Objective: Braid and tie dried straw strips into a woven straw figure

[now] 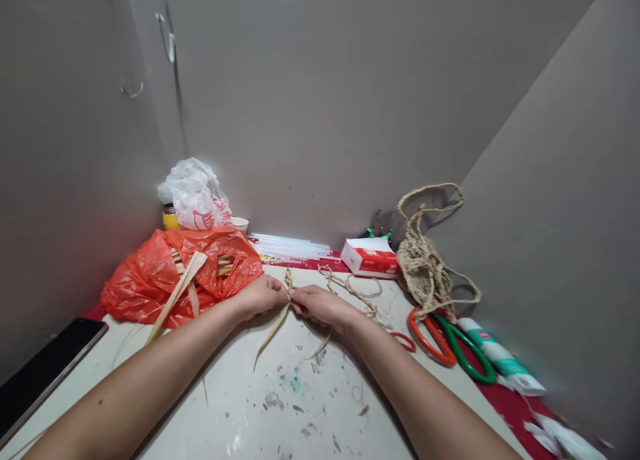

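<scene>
Low over the white board, my left hand [264, 295] and my right hand [320, 307] meet with their fingertips pinched together. Between them is a braided plant-fibre cord [289, 277], its twisted end showing just beyond the fingers. A flat pale strip [271, 335] hangs from the pinch toward me, and another thin strip [321, 344] sticks out under my right hand. More of the knotted cord [354, 289] lies on the board to the right of my hands. The exact grip point is hidden by the fingers.
An orange plastic bag [143, 277] of dry strips is at left, near a phone [45, 373]. A red-and-white box [373, 257], translucent sticks [290, 248], a heap of braided cord [425, 273] and scissors with orange and green handles [467, 347] are behind and right.
</scene>
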Available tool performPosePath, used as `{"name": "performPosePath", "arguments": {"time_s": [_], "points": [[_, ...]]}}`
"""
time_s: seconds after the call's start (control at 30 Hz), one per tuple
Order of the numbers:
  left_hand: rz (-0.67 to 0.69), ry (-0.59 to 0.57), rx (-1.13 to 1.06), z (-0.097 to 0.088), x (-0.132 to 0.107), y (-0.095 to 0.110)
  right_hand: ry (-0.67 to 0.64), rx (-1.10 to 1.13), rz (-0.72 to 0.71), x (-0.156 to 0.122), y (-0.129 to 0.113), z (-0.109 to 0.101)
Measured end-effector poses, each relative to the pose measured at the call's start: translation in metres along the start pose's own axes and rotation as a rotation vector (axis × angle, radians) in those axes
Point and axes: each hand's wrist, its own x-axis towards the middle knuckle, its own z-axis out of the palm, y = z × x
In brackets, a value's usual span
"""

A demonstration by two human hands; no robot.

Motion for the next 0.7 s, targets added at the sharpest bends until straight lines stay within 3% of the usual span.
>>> {"name": "performPosePath", "arguments": {"time_s": [0.13,0.3,0.47,0.5,0.6,0.7], "points": [[0.029,0.048,0.025,0.001,-0.001,0.001,0.032,0.028,-0.014,0.002,0.000,0.002],[-0.048,0.038,0.062,-0.001,-0.002,0.003,0.021,0.078,-0.031,0.003,0.001,0.001],[-0.133,-0.041,0.380,-0.021,-0.018,0.042,-0.015,0.153,-0.028,0.001,0.001,-0.003],[-0.122,-0.001,0.454,-0.030,-0.024,0.054,-0.022,0.161,-0.023,0.000,0.001,-0.003],[-0.030,0.281,0.710,-0.064,-0.048,0.083,-0.043,0.174,-0.004,0.000,0.001,-0.004],[-0.095,0.594,1.062,-0.098,-0.074,0.083,-0.060,0.181,-0.001,0.001,0.000,-0.005]]}}
